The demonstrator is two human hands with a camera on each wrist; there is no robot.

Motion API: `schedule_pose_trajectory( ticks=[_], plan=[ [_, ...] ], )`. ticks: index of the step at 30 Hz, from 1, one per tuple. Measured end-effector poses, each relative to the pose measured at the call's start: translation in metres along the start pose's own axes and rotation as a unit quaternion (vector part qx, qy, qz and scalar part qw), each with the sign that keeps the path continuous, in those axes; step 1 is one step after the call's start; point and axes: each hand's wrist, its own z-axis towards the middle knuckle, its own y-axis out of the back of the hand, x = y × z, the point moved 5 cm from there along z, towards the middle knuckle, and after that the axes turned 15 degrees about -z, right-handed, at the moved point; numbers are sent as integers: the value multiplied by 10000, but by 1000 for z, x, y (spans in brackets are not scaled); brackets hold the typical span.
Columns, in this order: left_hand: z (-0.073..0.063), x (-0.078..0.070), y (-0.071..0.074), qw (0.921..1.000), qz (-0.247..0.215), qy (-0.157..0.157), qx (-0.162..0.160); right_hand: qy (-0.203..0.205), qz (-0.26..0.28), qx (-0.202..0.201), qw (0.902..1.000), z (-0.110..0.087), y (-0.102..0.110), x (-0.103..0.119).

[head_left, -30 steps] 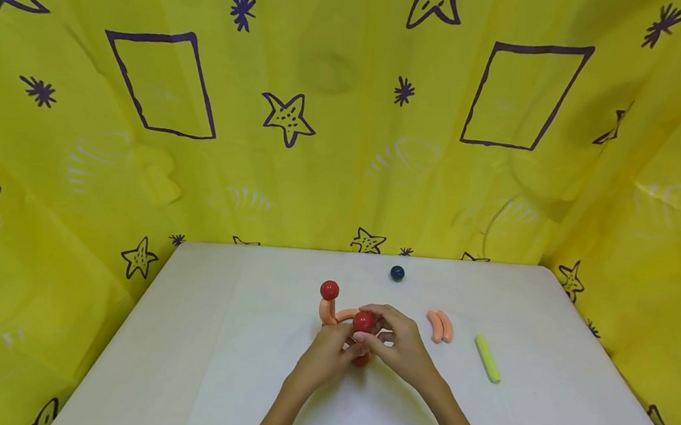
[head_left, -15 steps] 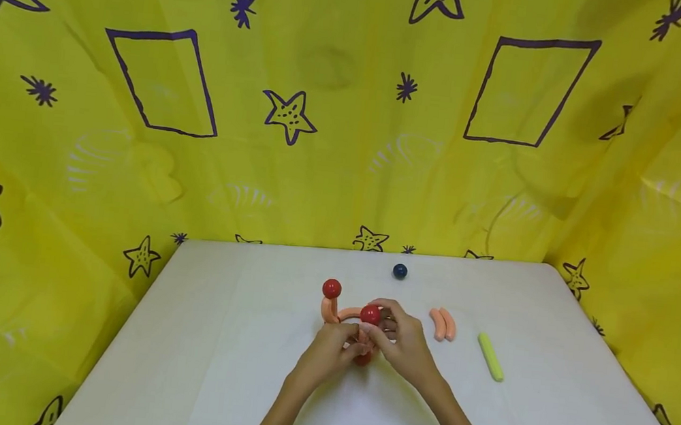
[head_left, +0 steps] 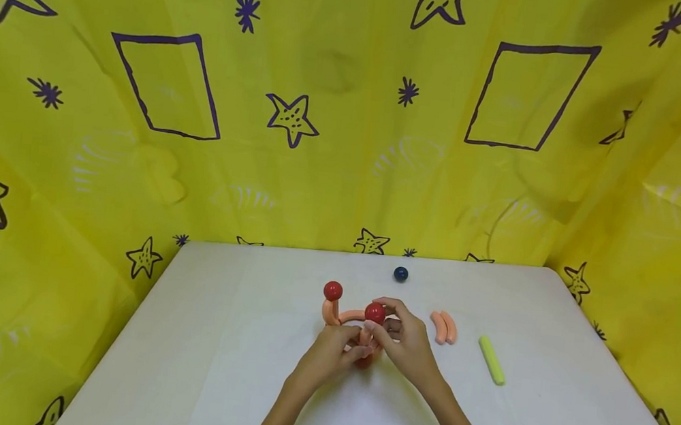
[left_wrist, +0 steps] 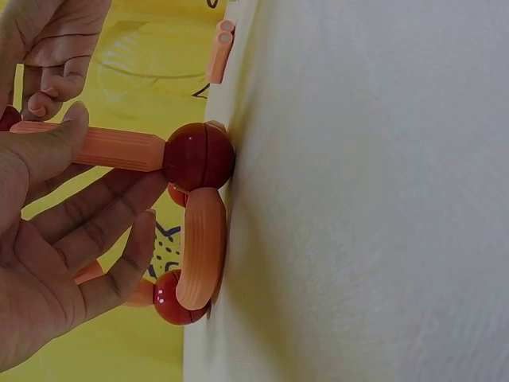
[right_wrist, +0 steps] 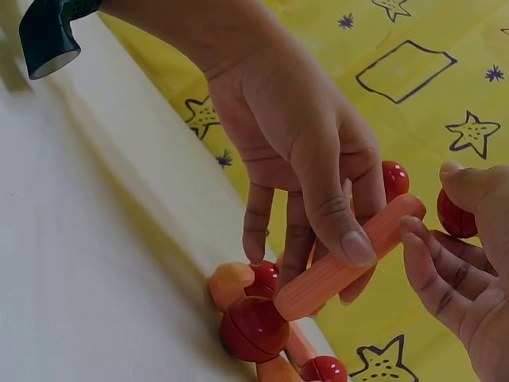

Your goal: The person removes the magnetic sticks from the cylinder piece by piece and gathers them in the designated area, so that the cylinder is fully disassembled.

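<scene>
In the head view, my right hand [head_left: 404, 342] pinches a red ball [head_left: 375, 312] between thumb and fingers. My left hand [head_left: 329, 355] grips an upright orange rod [left_wrist: 123, 148], a piece of a ball-and-rod building toy. The rod's lower end meets a red ball [left_wrist: 199, 157] at the table. Its upper end stands just apart from the pinched ball [right_wrist: 456, 213] in the right wrist view. Curved orange rods [left_wrist: 203, 248] and more red balls [left_wrist: 179, 298] form the base around it. Another red ball [head_left: 333, 290] tops an orange post at the structure's far left.
Two curved orange rods [head_left: 443, 327] lie side by side right of the hands. Farther right is a straight yellow-green rod [head_left: 491, 360]. A dark blue ball [head_left: 401, 274] sits near the back edge of the white table [head_left: 230, 339]. Yellow patterned cloth [head_left: 319, 183] hangs behind.
My right hand has shifted slightly up and to the right with the red ball, showing more of the upright rod. My left hand stays nearly in place.
</scene>
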Motion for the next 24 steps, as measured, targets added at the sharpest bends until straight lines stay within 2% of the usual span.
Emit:
schedule_pose_trajectory(
  ticks=[5,10,17,24],
  plan=[
    [1,0,-2,10000,62,0,72,-74,-148,-373,9992,2,7,-11],
    [0,2,-3,9999,62,32,125,-482,-530,-706,9949,5,18,-30],
    [-4,4,-2,9998,-27,162,76,-1428,-968,-745,9822,16,38,-60],
    [-1,2,1,9998,150,100,103,-1937,-1044,-685,9731,42,58,-87]
  ],
)
